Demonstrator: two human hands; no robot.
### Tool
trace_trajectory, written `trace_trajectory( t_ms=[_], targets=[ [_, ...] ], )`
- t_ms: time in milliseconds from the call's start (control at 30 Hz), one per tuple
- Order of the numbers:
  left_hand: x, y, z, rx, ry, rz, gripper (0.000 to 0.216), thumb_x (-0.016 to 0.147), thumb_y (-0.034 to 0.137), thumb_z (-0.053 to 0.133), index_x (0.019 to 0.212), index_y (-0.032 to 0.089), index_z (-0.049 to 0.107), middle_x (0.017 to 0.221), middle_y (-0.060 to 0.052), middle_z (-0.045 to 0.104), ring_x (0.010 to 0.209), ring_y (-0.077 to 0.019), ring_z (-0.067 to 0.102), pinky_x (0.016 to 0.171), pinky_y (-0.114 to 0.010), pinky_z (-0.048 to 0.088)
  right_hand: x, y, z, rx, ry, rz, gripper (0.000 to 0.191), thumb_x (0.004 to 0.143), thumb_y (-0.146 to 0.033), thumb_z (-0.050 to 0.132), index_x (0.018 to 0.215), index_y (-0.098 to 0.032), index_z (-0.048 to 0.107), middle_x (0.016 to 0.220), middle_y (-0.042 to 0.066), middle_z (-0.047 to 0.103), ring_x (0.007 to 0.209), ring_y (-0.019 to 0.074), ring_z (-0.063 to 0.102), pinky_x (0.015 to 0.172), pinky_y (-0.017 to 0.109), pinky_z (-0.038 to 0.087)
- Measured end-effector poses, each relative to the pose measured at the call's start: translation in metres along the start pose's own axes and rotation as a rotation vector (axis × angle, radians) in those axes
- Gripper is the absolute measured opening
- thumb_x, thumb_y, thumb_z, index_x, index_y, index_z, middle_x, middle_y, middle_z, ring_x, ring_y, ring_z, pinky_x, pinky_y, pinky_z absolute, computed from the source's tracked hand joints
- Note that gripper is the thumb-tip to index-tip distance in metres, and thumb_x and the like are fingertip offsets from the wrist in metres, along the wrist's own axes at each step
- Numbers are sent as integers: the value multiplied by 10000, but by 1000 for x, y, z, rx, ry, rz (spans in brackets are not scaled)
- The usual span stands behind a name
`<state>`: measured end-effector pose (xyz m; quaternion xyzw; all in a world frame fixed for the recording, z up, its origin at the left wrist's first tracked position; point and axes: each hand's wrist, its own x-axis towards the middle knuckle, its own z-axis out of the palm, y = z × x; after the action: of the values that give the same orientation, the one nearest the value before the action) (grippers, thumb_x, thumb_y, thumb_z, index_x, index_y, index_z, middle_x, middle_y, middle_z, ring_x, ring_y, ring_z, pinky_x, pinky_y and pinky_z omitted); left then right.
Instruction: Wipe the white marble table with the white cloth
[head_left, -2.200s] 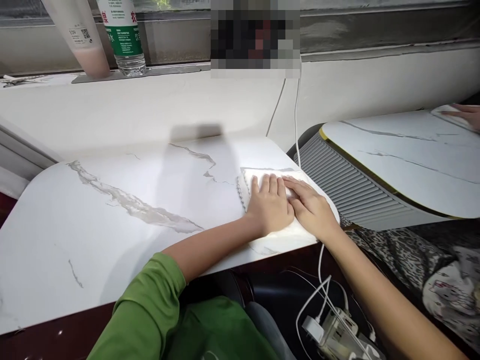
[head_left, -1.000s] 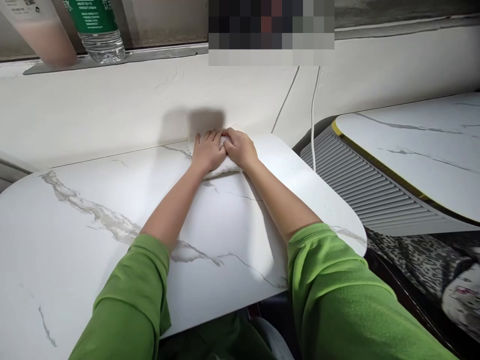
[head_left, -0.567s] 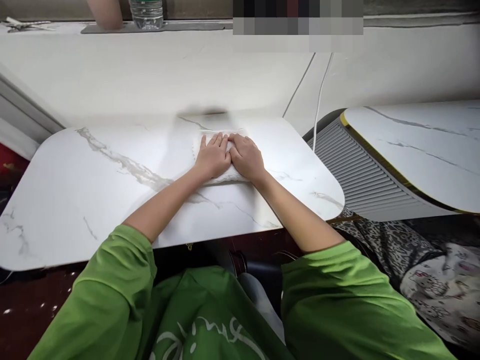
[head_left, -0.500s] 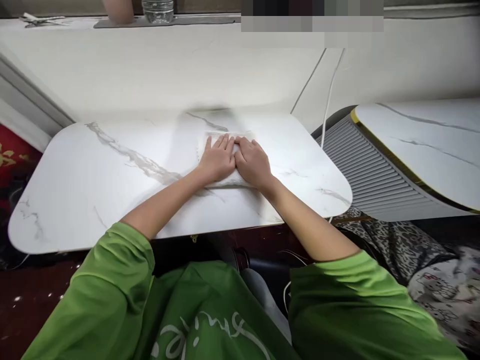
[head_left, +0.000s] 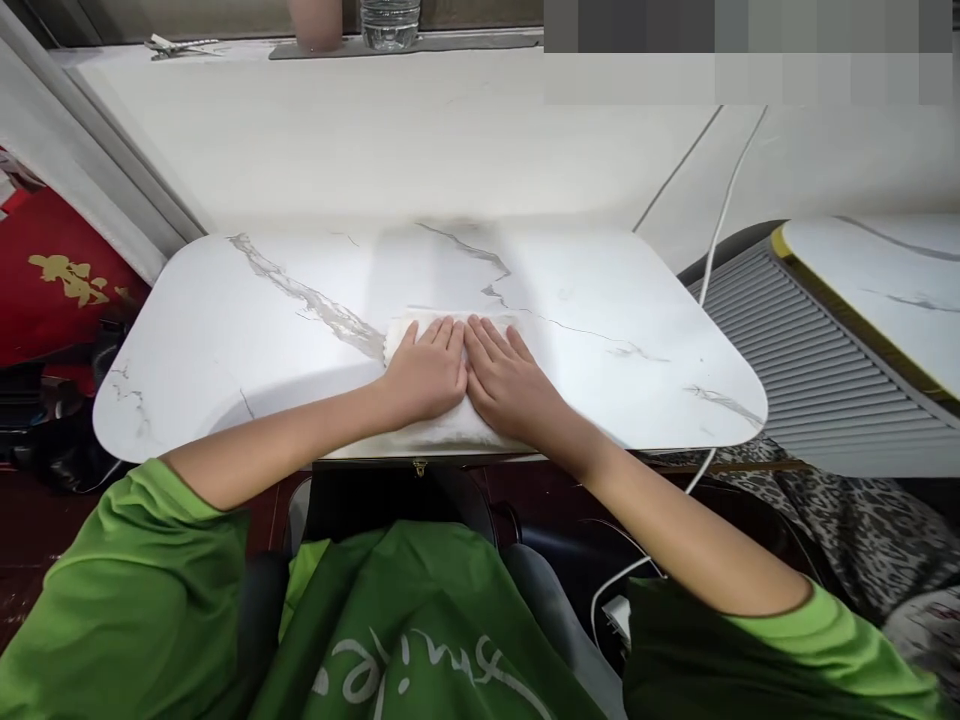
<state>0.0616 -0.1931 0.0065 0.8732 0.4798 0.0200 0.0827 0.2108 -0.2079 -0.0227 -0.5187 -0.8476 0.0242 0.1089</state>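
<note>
A white folded cloth lies on the white marble-patterned table, close to its near edge. My left hand presses flat on the cloth's left half, fingers stretched forward. My right hand lies flat beside it on the right half, the two hands touching side by side. Most of the cloth is hidden under my palms. Both arms wear green sleeves pushed up.
A white ledge runs behind the table, with a clear bottle and a pink tube at the top. A second marble table and a grey slatted unit stand right. White cables hang between. Red fabric is at left.
My two hands slid the cloth from the right corner to the far edge, then back toward the near edge at the middle. The view pulled back and shifted.
</note>
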Motion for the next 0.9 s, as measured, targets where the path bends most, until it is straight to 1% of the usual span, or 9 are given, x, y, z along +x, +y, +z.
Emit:
trace_trajectory(
  t_ms=[67, 100, 233, 300, 433, 567, 667, 767, 900],
  targets=[
    [19, -16, -4, -26, -14, -50, 560, 964, 241, 266, 1474, 14, 310, 1547, -174, 317, 1446, -252, 276, 1186, -466, 194, 26, 10, 6, 32, 1, 8, 587, 958, -273, 217, 1490, -46, 316, 1547, 165, 339, 1454, 268, 265, 1190, 504, 199],
    [31, -25, -5, -39, 1, -68, 557, 963, 238, 276, 1472, 15, 318, 1543, -171, 329, 1442, -249, 284, 1189, -456, 189, 42, 17, 9, 49, 6, 11, 584, 960, -278, 217, 1494, -63, 316, 1547, 153, 346, 1451, 263, 274, 1189, 503, 201],
    [81, -71, -3, -85, 150, -100, 533, 960, 263, 324, 1454, 72, 381, 1526, -135, 381, 1425, -231, 318, 1199, -421, 162, 113, 47, 22, 98, 22, -11, 580, 962, -305, 233, 1497, -102, 324, 1548, 129, 355, 1445, 277, 285, 1179, 528, 196],
    [103, -92, -2, -92, 192, -114, 532, 953, 262, 335, 1445, 71, 398, 1517, -138, 396, 1417, -235, 333, 1198, -416, 165, 144, 59, 28, 108, 23, -28, 579, 963, -316, 227, 1498, -118, 328, 1551, 116, 354, 1445, 280, 284, 1177, 531, 193],
    [138, -126, -1, -84, 219, -88, 532, 937, 246, 333, 1433, 76, 425, 1506, -135, 414, 1404, -240, 356, 1192, -406, 185, 188, 71, 37, 90, 27, 7, 581, 960, -293, 198, 1491, -97, 330, 1555, 122, 345, 1444, 282, 282, 1173, 528, 188],
    [164, -149, -3, -55, 251, -27, 528, 935, 261, 327, 1431, 116, 435, 1505, -117, 422, 1399, -240, 364, 1182, -402, 209, 212, 73, 39, 76, 61, 40, 583, 940, -253, 212, 1472, -54, 344, 1541, 154, 361, 1434, 297, 296, 1162, 537, 201],
    [173, -158, -5, -24, 269, -5, 522, 932, 248, 324, 1419, 104, 445, 1482, -128, 453, 1382, -228, 390, 1165, -377, 248, 221, 71, 36, 81, 88, 62, 584, 913, -224, 254, 1448, -20, 373, 1513, 177, 401, 1414, 302, 332, 1155, 541, 210],
    [170, -155, -8, -5, 284, 3, 510, 940, 230, 305, 1419, 118, 439, 1474, -121, 464, 1372, -212, 404, 1152, -372, 271, 221, 67, 32, 90, 101, 80, 587, 898, -201, 269, 1438, 0, 381, 1506, 178, 412, 1409, 283, 344, 1160, 528, 210],
    [147, -137, -9, 23, 263, -75, 502, 957, 216, 291, 1428, 105, 424, 1506, -121, 418, 1406, -207, 354, 1177, -395, 218, 205, 60, 28, 114, 103, 83, 581, 904, -198, 268, 1442, -15, 389, 1523, 164, 388, 1422, 271, 325, 1173, 512, 197]
  ],
)
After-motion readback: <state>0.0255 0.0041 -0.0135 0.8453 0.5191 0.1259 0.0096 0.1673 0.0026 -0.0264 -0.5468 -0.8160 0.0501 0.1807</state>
